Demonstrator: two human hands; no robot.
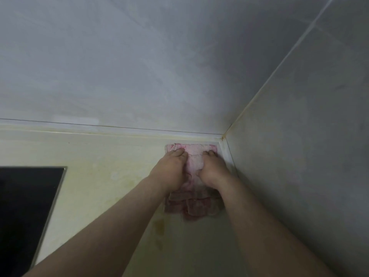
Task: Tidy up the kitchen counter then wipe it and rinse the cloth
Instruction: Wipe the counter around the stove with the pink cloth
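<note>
Grey tiled walls meeting in a corner, dim light, black cooktop at left

Cloth on counter in far-right wall corner, both hands on it side by side; cooktop far left.

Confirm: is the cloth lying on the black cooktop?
No. The pink cloth lies on the pale counter in the far right corner by the walls, under both hands, well apart from the black cooktop at left.

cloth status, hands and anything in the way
Left hand and right hand both pressed flat on pink cloth. Cloth on counter, pushed into back right corner. Nothing in the way.
</note>
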